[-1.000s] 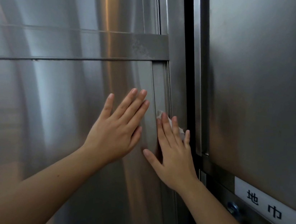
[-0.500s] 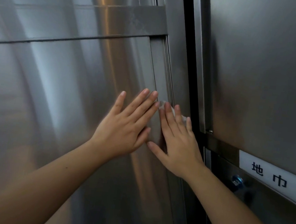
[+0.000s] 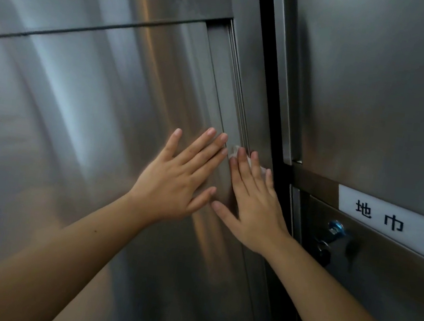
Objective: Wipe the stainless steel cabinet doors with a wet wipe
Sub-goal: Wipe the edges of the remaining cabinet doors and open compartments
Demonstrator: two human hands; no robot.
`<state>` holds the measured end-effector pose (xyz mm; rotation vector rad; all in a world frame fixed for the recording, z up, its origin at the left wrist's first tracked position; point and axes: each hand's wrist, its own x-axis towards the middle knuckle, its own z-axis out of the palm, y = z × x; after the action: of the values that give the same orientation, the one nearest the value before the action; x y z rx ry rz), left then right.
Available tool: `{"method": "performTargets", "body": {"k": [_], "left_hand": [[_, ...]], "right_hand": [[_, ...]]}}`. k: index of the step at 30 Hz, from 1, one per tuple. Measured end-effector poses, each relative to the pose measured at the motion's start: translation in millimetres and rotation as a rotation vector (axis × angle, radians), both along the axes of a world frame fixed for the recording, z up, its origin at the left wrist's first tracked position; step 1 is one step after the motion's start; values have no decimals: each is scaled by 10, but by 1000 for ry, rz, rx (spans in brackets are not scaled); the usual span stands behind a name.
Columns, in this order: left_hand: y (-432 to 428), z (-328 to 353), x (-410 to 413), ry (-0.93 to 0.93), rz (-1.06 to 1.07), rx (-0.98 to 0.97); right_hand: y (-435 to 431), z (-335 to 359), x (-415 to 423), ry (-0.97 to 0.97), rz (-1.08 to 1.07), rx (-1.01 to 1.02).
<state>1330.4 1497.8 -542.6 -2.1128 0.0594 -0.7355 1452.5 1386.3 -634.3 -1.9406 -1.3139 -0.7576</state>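
A tall stainless steel cabinet door fills the left of the view. My right hand lies flat near the door's right edge strip, fingers straight, pressing a white wet wipe against the metal; only small bits of the wipe show beyond the fingertips. My left hand rests flat on the door just to the left, fingers straight and spread, its thumb close to my right thumb.
A dark vertical gap separates this door from a second steel door on the right. Below that door sits a white label with black characters and a lock with a blue key.
The view has dropped, so the horizontal door seam sits higher in frame. My hands have drawn closer together and moved down the door's right edge, with the wipe still under my right fingers.
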Motion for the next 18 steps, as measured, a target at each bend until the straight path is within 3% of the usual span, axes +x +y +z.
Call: {"method": "performTargets", "body": {"k": [9,18], "left_hand": [[-19,-114,-22,3,23,-49],[-28,-357,-119,70,12,-83]], "right_hand": [[-79,-527,-50,49,-19,-122],[-39,-307,-32,20,-26,-49]]}}
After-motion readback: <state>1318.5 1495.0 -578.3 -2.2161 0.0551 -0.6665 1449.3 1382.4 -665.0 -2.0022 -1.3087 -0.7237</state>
